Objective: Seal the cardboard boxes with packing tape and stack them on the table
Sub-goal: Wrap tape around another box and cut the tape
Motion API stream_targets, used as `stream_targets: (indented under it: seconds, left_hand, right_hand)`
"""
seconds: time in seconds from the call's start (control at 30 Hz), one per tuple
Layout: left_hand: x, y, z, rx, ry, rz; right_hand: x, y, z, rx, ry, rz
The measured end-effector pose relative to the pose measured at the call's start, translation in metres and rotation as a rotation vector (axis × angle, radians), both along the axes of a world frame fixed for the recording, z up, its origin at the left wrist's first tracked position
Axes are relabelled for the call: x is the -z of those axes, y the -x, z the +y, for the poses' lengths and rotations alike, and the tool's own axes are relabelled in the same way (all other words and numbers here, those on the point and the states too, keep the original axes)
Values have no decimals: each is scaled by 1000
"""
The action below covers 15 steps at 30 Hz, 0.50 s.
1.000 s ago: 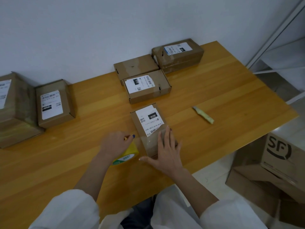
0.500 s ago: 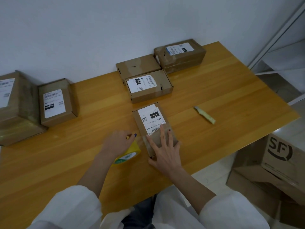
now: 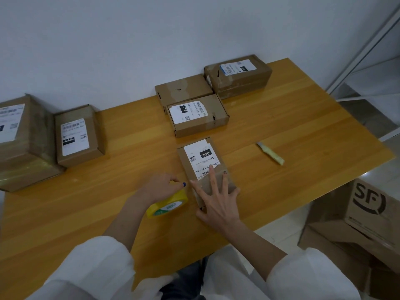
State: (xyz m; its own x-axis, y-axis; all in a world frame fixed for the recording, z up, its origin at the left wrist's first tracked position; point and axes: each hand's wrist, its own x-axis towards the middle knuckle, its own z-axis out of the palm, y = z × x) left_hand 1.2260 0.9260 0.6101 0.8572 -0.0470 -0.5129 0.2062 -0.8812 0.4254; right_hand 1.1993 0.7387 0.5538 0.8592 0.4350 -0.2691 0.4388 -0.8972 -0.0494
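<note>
A small labelled cardboard box lies lengthwise in front of me on the wooden table. My right hand lies flat on its near end, fingers straight and spread, pressing clear tape down. Just left of the box, my left hand grips a yellow roll of packing tape that rests on the table. Further boxes sit behind: one labelled, one plain and a taped one.
At the left stand a small labelled box and a large taped box. A pale yellow utility knife lies to the right of the box. Below the table's right edge sits an SF carton; a white shelf frame rises behind.
My right hand slid forward along the box top, smoothing tape toward the label. The left hand stayed on the tape roll.
</note>
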Motion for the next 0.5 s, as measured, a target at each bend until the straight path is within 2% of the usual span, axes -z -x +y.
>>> stream_targets:
  seconds: [0.17, 0.3, 0.5]
  left_hand:
    - [-6, -4, -6, 83, -27, 83]
    - [-5, -11, -15, 111, -68, 92]
    - [-6, -21, -22, 132, -50, 222]
  right_hand:
    - [11, -5, -9, 38, 16, -133]
    - [9, -10, -14, 60, 48, -138]
    - [11, -12, -17, 57, 17, -127]
